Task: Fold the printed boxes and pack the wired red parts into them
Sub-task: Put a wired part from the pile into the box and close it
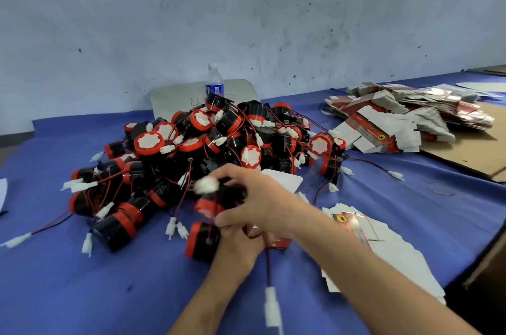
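The left hand [236, 245] is curled around a red wire [267, 260], whose white plug [272, 307] hangs nearest the camera. Just above, the right hand [257, 198] is clasped over a blurred red part [206, 206]. A second part [201, 241] lies on the blue cloth [109, 280], touching the left hand's left side. Flat boxes [383, 247] are spread under the right forearm. Beyond the hands the pile of parts [191, 143] is heaped, with a box stack [397, 121] far right.

Water bottle [214, 80], blue tablecloth [109, 280], cardboard sheet [471, 154]
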`<state>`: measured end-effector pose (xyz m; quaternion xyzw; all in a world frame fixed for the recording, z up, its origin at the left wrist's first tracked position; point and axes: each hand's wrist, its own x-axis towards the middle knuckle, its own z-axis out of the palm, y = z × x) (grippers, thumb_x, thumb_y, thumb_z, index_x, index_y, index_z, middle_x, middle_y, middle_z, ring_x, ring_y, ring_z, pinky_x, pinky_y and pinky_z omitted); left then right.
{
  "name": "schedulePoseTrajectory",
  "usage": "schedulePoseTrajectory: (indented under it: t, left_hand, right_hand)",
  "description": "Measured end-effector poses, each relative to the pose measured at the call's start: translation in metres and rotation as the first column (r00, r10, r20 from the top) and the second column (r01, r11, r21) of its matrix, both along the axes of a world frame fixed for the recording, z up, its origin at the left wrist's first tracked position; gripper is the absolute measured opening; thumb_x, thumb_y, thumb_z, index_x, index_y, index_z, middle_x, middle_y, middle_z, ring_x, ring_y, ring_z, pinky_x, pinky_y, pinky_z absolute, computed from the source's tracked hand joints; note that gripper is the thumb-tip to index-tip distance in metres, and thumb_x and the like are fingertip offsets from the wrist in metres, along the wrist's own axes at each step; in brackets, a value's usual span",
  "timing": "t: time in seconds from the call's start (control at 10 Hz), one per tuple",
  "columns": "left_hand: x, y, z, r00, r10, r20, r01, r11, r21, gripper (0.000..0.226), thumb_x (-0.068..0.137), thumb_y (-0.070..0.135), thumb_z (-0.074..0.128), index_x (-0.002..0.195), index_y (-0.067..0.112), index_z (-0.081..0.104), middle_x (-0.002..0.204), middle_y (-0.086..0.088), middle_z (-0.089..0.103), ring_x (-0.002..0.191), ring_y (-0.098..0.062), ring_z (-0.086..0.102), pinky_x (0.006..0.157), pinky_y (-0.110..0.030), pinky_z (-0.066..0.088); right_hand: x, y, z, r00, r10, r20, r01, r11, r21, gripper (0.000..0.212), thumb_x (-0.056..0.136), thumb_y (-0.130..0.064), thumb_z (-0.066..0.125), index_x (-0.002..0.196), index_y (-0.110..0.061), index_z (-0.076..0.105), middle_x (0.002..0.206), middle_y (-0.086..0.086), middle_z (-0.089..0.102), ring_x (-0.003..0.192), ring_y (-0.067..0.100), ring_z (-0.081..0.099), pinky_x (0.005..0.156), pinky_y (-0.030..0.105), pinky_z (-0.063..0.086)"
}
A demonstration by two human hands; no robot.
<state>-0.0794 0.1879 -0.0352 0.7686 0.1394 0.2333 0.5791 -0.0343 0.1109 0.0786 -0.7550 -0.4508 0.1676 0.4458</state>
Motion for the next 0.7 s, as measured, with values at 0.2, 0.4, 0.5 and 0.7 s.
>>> schedulePoseTrajectory:
  t: [0.2,0.4,0.5,0.7]
  left_hand:
    - [0.004,-0.001,0.005,0.999,-0.023,0.023,0.022,0.999,0.023,0.064,0.064,0.028,0.089,0.110,0.027,0.045,0.109,0.008,0.065,0.100,-0.009,0.064,0.078,-0.025,0.053]
    - [-0.001,-0.007,0.006,0.998,-0.041,-0.053,0.048,0.990,0.135,0.071,0.046,0.067,0.076,0.104,0.038,0.049,0.102,0.016,0.067,0.092,0.002,0.062,0.075,-0.020,0.052]
    - [0.000,-0.011,0.005,0.998,-0.052,-0.022,0.054,0.994,0.100,0.083,0.039,0.071,0.082,0.108,0.039,0.050,0.103,0.023,0.066,0.092,0.004,0.063,0.071,-0.014,0.050]
    - [0.003,-0.015,0.004,0.999,0.012,-0.042,-0.005,0.989,0.145,0.080,0.032,0.069,0.077,0.101,0.039,0.049,0.092,0.022,0.067,0.084,0.015,0.059,0.063,-0.003,0.042]
  right_hand:
    - [0.025,-0.068,0.007,0.911,0.023,-0.411,0.121,0.940,0.320,0.038,0.078,-0.006,0.069,0.106,-0.029,0.062,0.090,0.011,0.068,0.042,0.026,0.060,0.041,0.025,0.048]
    - [0.042,-0.097,-0.016,0.922,-0.225,-0.316,0.299,0.931,0.211,0.018,0.088,-0.012,0.059,0.101,-0.024,0.059,0.081,0.011,0.067,0.039,0.019,0.053,0.036,0.023,0.033]
    - [0.038,-0.093,-0.026,0.968,-0.250,0.010,0.248,0.965,0.088,0.017,0.087,-0.018,0.060,0.096,-0.033,0.061,0.082,-0.014,0.069,0.053,-0.001,0.059,0.046,0.009,0.038]
    - [0.026,-0.071,-0.046,0.885,-0.276,0.375,0.322,0.944,-0.065,0.026,0.095,-0.032,0.047,0.115,-0.024,0.062,0.104,-0.010,0.045,0.095,0.012,0.050,0.076,0.025,0.044]
